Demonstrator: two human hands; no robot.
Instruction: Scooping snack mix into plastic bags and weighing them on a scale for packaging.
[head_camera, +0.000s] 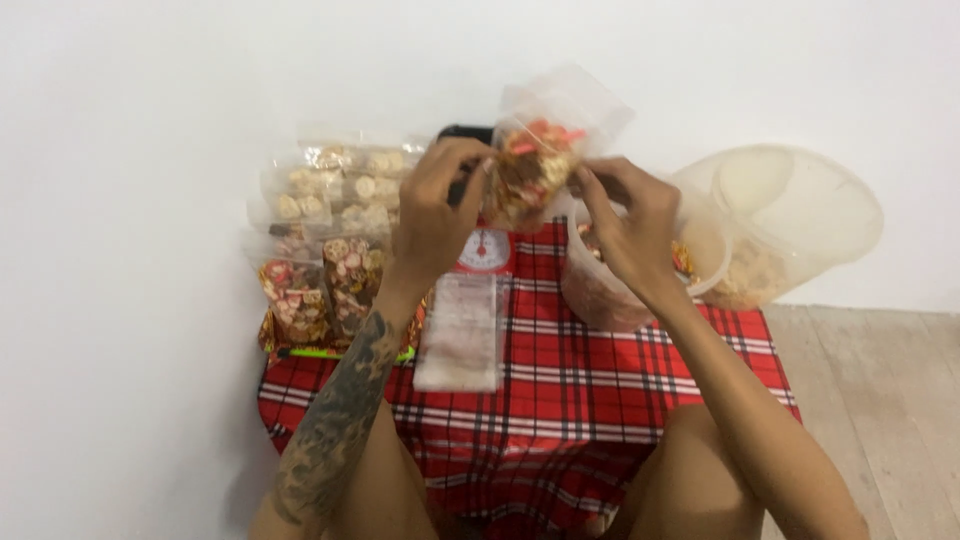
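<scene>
1. At the far left, a stack of filled snack packets (325, 235) leans against the white wall, on the edge of the red plaid cloth (560, 400).
2. The left hand (435, 210) is raised over the cloth, its fingers (462, 158) pinched narrowly on the left side of a clear plastic bag (535, 165) packed with mixed snacks.
3. Below the hands, a flat pile of empty clear bags (460, 335) lies on the cloth, with a small red kitchen scale (487, 250) just behind it.
4. The bag is held up in the air between both hands, in front of the wall, its loose top standing above the filling.
5. The right hand (630, 225) grips the bag's right side, fingers closed tight on the plastic near the top of the filling.
6. To do this well, I judge both pinches should sit level just above the contents, keeping the bag upright so nothing spills.
7. At right, a clear tub (700, 250) of snacks and a larger lidded container (800, 215) stand near each other.
</scene>
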